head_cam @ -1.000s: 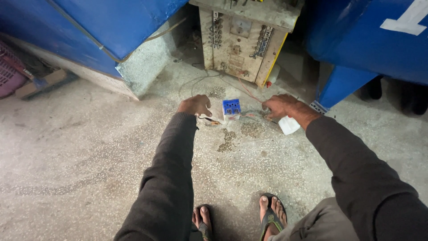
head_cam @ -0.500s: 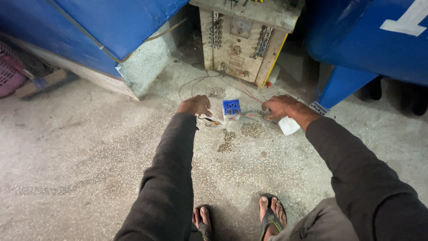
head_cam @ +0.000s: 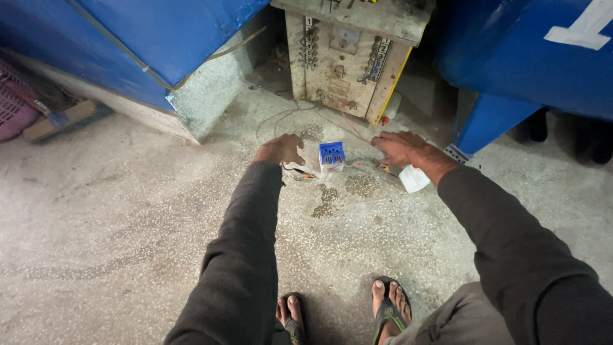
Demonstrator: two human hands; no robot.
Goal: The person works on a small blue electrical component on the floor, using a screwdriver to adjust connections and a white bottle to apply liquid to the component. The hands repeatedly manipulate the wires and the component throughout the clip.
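Note:
A small blue and white box [head_cam: 332, 155] with slots in its face stands on the concrete floor between my hands. My left hand [head_cam: 281, 149] hovers just left of it, knuckles up and fingers curled down over thin dark and orange wires [head_cam: 300, 172]; what those fingers grip is hidden. My right hand [head_cam: 399, 148] reaches in from the right, its fingertips at the thin wires beside the box. Just below that wrist a white object [head_cam: 414, 179] lies on the floor. Both arms wear dark long sleeves.
A worn beige metal cabinet [head_cam: 348, 57] with terminals stands straight ahead, and thin wires run from it down to the floor. Blue panels [head_cam: 159, 45] flank it left and right [head_cam: 530, 57]. A pink basket [head_cam: 13, 108] sits far left. My sandalled feet [head_cam: 389, 310] are at the bottom.

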